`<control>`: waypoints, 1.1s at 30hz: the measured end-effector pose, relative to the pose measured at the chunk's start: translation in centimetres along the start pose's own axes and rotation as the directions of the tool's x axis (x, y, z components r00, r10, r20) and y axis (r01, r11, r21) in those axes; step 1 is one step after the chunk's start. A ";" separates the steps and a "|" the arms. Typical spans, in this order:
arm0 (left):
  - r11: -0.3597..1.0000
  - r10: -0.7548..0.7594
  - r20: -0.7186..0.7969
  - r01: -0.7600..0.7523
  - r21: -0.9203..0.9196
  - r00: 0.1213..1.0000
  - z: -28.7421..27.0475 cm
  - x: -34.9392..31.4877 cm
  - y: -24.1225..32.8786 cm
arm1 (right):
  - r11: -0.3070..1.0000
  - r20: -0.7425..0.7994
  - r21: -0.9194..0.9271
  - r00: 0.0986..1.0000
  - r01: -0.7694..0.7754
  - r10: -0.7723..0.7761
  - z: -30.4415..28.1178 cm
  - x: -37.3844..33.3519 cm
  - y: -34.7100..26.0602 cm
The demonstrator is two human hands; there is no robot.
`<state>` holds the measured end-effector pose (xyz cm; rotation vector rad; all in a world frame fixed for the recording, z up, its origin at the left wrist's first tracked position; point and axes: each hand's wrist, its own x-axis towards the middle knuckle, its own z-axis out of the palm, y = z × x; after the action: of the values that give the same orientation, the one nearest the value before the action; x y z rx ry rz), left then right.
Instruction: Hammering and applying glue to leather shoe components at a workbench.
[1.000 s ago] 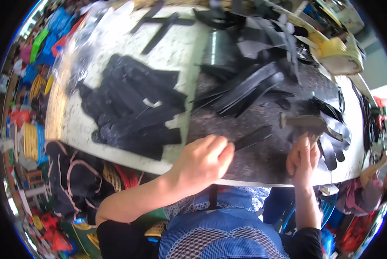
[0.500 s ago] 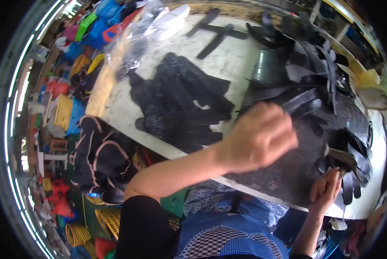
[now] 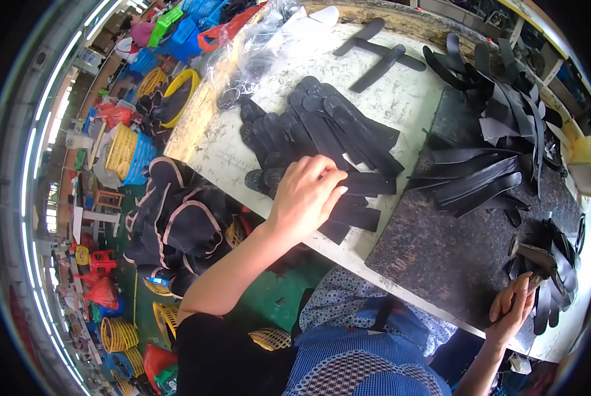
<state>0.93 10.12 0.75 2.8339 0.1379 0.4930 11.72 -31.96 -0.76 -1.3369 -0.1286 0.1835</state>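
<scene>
My left hand (image 3: 305, 198) hovers at or on a pile of black flat strips with rounded ends (image 3: 315, 122), on the white tabletop. Its thumb and fingers are curled together in a pinch; whatever they grip, if anything, is hidden. Just beneath it, a black strip (image 3: 374, 184) lies crosswise. At the slab's right edge, my right hand (image 3: 513, 307) has its fingers wrapped round a dark hammer-like tool (image 3: 538, 259) with a curved brownish head. Behind that tool stands another cluster of black strips (image 3: 562, 264), partly covered by it.
A dark speckled slab (image 3: 434, 247) covers the table's right part, with a stack of strips (image 3: 473, 175) and a tangled heap (image 3: 506, 99) on it. Two crossed strips (image 3: 381, 63) and clear plastic bags (image 3: 256, 56) lie farther back. Black cut pieces (image 3: 183, 224) are heaped left of the table.
My left hand has moved left, from over the dark slab to the strip pile. The right hand keeps its hold on the tool. The whole view has shifted.
</scene>
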 end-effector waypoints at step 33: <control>0.642 -0.544 -0.287 0.170 -0.748 0.789 2.2 3.3 -7.5 | 0.930 0.586 -0.368 0.781 0.016 0.218 23.9 2.9 1.1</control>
<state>4.40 17.27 -2.24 1.8109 0.5116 0.9313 9.76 -8.37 3.55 -1.6041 -0.6786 0.7283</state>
